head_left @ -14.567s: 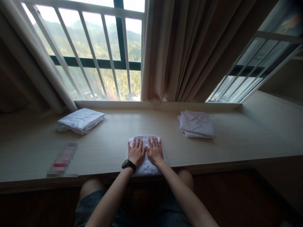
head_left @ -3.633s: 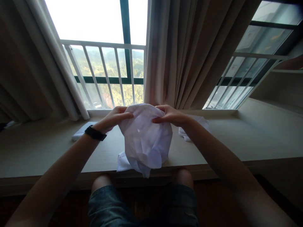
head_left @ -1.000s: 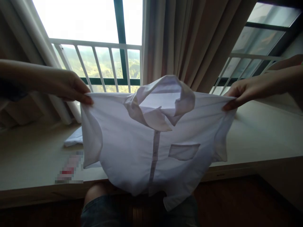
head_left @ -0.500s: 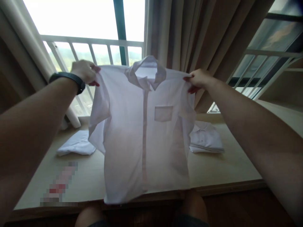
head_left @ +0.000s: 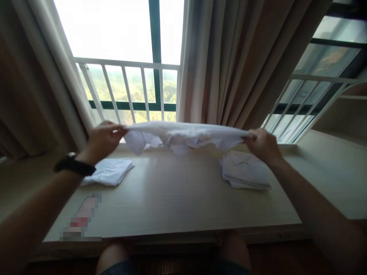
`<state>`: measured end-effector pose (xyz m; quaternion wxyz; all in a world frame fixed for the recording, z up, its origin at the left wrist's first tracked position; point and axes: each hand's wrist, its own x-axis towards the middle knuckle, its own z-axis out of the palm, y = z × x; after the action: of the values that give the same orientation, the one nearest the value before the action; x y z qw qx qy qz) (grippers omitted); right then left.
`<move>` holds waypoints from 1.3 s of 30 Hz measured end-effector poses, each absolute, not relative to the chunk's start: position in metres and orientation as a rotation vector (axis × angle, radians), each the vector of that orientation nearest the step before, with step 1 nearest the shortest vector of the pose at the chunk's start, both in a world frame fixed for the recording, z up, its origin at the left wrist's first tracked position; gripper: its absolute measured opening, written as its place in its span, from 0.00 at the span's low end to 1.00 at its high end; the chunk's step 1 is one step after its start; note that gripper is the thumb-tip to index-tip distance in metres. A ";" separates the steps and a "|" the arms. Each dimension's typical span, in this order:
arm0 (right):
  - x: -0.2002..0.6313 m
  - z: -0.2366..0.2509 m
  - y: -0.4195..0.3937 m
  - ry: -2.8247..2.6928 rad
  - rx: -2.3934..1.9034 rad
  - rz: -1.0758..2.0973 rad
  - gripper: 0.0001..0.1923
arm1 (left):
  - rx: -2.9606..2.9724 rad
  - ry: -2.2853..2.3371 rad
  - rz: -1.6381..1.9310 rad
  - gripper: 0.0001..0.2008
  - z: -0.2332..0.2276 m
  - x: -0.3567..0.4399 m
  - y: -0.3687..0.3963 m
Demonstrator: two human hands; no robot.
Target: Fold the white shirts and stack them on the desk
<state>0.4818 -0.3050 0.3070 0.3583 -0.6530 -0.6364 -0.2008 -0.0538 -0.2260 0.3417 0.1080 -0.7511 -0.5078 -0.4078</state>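
A white shirt (head_left: pixel 186 131) is stretched sideways above the far part of the pale wooden surface (head_left: pixel 174 198), blurred by motion. My left hand (head_left: pixel 107 135), below a black wristband (head_left: pixel 75 164), pinches its left end. At the other end my right hand (head_left: pixel 262 141) grips the cloth between thumb and fingers. The shirt's upper edge runs nearly straight between my hands, and loose folds hang under it. Its collar and pocket cannot be made out now.
Folded white shirts (head_left: pixel 110 172) lie at the left, and another folded stack (head_left: pixel 243 170) at the right. A pixelated item (head_left: pixel 82 217) rests near the front left edge. Behind stand a white railing (head_left: pixel 126 63), a window and beige curtains (head_left: pixel 212 61). My knees (head_left: pixel 113 258) are below the front edge.
The shirt hung spread with its front facing me; now it is swung up and away into a narrow, blurred band. Both hands have moved lower in view, still holding it.
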 end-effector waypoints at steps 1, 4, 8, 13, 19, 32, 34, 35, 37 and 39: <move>0.478 0.269 -0.319 -1.644 -1.705 -0.479 0.12 | -2.282 -1.514 -1.154 0.19 0.305 -0.057 -0.242; 0.460 0.151 -0.357 -1.600 -1.785 -0.228 0.07 | -2.434 -1.662 -1.081 0.17 0.194 -0.060 -0.291; 0.425 0.026 -0.401 -1.488 -1.910 0.022 0.08 | -2.501 -1.928 -1.058 0.16 0.075 -0.056 -0.347; 0.393 -0.043 -0.455 -1.480 -2.015 0.104 0.16 | -2.400 -2.115 -1.032 0.15 -0.003 -0.064 -0.389; 0.381 -0.059 -0.485 -1.576 -2.266 0.186 0.21 | -2.269 -2.148 -0.869 0.19 -0.032 -0.077 -0.418; 0.402 -0.060 -0.450 -1.763 -2.044 0.012 0.28 | -1.970 -2.237 -0.671 0.21 0.001 -0.075 -0.371; 0.390 -0.055 -0.429 -1.830 -1.974 0.015 0.28 | -1.939 -2.336 -0.602 0.27 0.007 -0.075 -0.333; 0.383 -0.054 -0.419 -1.884 -1.952 0.024 0.27 | -1.951 -2.370 -0.568 0.30 0.008 -0.075 -0.315; 0.367 -0.054 -0.403 -1.995 -1.944 0.047 0.27 | -2.014 -2.439 -0.512 0.36 0.009 -0.077 -0.284; 0.355 -0.057 -0.394 -2.063 -1.991 0.062 0.26 | -2.058 -2.519 -0.521 0.35 0.007 -0.081 -0.262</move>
<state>0.3545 -0.3944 -0.0566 0.1364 -0.6879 -0.7126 0.0215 -0.0809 -0.2625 0.0071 -0.0763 -0.6229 -0.7624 -0.1576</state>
